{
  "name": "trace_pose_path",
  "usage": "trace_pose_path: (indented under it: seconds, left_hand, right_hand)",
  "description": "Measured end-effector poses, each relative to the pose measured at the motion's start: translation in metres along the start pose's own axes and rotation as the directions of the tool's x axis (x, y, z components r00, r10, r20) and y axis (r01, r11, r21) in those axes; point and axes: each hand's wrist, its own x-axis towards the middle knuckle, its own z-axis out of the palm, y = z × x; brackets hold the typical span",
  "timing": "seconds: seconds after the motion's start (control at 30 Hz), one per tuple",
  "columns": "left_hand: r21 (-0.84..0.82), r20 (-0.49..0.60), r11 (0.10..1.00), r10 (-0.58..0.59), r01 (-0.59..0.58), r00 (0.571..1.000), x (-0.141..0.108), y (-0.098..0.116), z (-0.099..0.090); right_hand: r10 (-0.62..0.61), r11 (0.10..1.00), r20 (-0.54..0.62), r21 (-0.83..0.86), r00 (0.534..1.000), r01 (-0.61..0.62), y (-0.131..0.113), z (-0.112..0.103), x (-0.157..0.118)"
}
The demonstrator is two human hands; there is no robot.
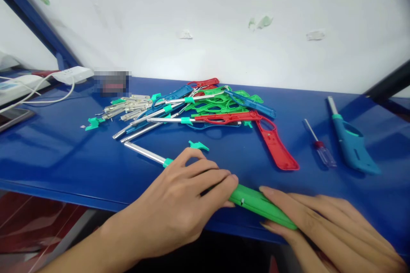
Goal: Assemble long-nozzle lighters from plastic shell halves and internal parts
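Observation:
A green long-necked gas lighter (262, 205) lies slantwise between my two hands at the front of the blue table. My left hand (188, 192) is wrapped over its middle, hiding the trigger part, and the silver tube (144, 152) sticks out to the left. At the handle end, my right hand (320, 222) pinches the green body between thumb and fingers. Just beyond my left hand lies a loose teal trigger (199, 146). A red half shell (277, 145) rests behind the lighter.
Behind is a pile of green shells (218, 104), silver tubes and blue shells. Metal-coloured inner parts (128, 106) lie left of it. A screwdriver (323, 151) and a blue lighter (354, 145) lie at right. A power strip (72, 74) with cables sits at far left.

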Motion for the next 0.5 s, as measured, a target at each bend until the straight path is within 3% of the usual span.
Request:
trace_pose_path:
  seconds: [0.13, 0.33, 0.5]
  left_hand:
    - [0.015, 0.048, 1.000, -0.022, 0.021, 0.999, -0.001, -0.005, -0.002]
    - [0.028, 0.127, 0.996, -0.090, 0.087, 0.988, -0.005, -0.021, -0.013]
    - [-0.019, 0.140, 0.993, -0.116, 0.120, 0.983, -0.005, -0.027, -0.018]
  right_hand:
    - [0.109, 0.994, -0.059, 0.031, 0.992, -0.107, -0.001, 0.003, -0.003]
    - [0.201, 0.979, -0.048, 0.049, 0.978, -0.199, 0.009, 0.006, -0.015]
    - [0.246, 0.968, -0.081, 0.076, 0.966, -0.240, 0.002, 0.008, -0.006]
